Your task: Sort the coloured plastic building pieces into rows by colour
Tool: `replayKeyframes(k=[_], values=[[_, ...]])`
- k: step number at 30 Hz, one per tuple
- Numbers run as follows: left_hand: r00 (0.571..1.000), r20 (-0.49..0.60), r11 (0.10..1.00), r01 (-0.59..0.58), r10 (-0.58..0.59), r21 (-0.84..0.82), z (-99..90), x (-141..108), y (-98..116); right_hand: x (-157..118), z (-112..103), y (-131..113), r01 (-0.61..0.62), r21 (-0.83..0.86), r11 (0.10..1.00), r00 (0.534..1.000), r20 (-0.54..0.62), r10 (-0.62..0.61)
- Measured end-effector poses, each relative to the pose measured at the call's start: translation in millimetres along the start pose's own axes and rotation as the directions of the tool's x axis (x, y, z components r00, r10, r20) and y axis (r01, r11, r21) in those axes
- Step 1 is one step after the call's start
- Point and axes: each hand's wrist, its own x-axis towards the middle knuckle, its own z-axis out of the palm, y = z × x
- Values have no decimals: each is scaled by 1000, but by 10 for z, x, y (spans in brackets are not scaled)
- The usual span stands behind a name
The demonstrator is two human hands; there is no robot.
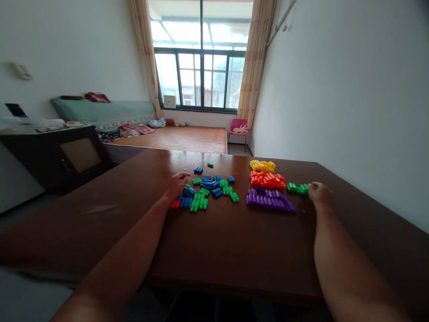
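My left hand [179,183] is over the left edge of a mixed group of plastic building blocks, its fingers partly stretched and apart, with nothing visible in them. Next to it lie blue blocks [208,184], green blocks [199,202] and a red block [175,204]. On the right, my right hand [321,194] is closed at the end of a short row of green blocks [295,188], its fingertips on the endmost block. Left of that row are sorted groups: yellow blocks [262,166], orange-red blocks [267,180] and purple blocks [270,200].
The blocks lie on a brown wooden table [234,250]. A lone green block [210,165] sits toward its far edge. Beyond are a bed with a woven mat [187,136], a pink chair [238,127] and a dark cabinet [56,154]. A white wall [345,89] runs along the right.
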Motion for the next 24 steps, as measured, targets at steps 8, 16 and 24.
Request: replayKeyframes(k=[8, 16, 24], values=[[879, 410, 932, -330, 245, 150, 228, -228, 297, -40, -129, -483, 356, 130, 925, 918, -235, -320], [921, 367, 924, -246, 129, 294, 347, -236, 320, -396, -279, -1269, 561, 194, 805, 827, -153, -540], [921, 382, 883, 120, 70, -453, 481, -295, 602, -1296, -581, -2316, 651, 607, 456, 573, 1, -820]])
